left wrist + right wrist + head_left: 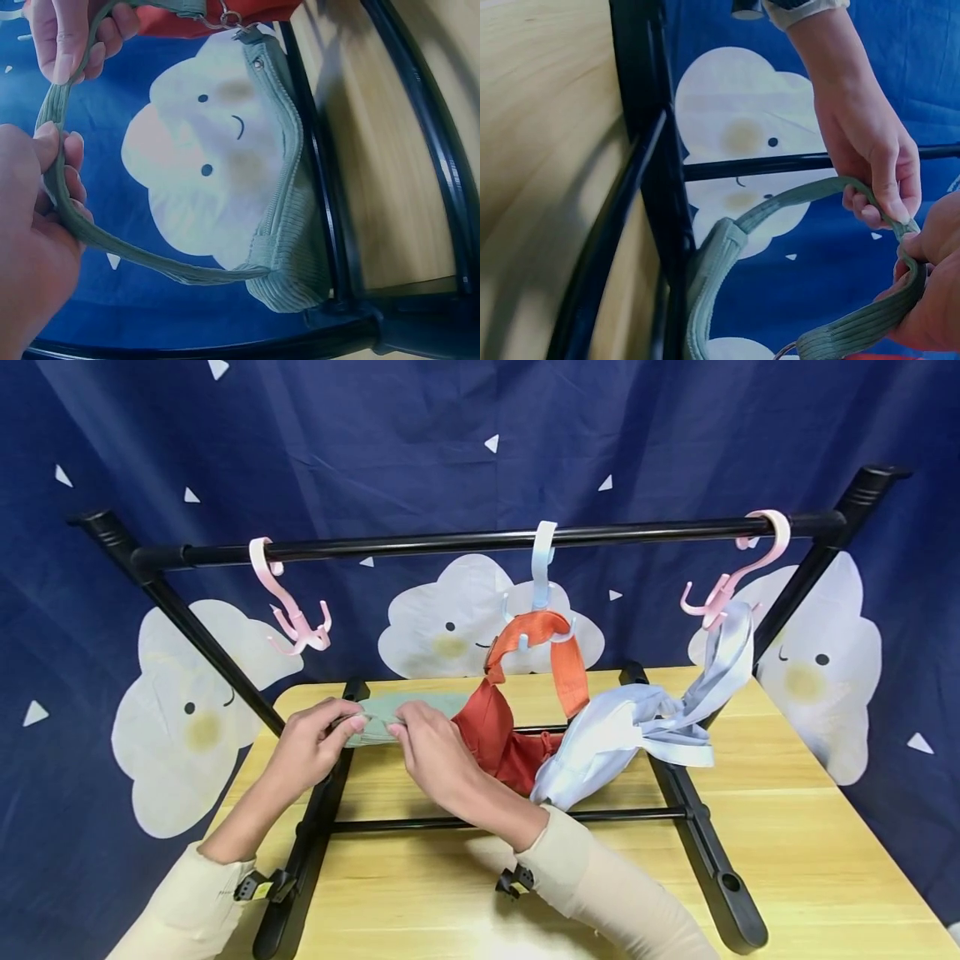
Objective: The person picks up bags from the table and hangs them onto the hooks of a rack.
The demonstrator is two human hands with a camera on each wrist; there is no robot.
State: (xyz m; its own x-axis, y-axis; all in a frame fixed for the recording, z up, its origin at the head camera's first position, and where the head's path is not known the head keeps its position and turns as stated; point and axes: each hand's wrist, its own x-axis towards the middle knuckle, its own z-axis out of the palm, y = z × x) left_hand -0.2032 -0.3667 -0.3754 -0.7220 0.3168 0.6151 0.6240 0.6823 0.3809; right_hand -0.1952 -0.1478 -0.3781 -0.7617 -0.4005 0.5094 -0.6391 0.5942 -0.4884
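Note:
A green corduroy bag (296,251) with a zipper hangs below my hands by its looped strap (169,266). With thumb and fingers, my left hand (311,747) pinches the strap. Close beside it, my right hand (438,756) pinches the same strap; in the left wrist view the two grips are a short way apart. A metal ring (231,16) joins one strap end to the bag. Above and left of my hands, a pink hook hanger (300,628) hangs with bare prongs. In the head view my hands and forearms partly cover the green bag.
A black rack rail (420,543) crosses above the wooden table (810,843). From a light blue hook hanger (540,568) hangs an orange-red bag (491,735). Another pink hook hanger (720,597) holds a pale blue bag (600,743). A dark blue curtain (360,443) stands behind.

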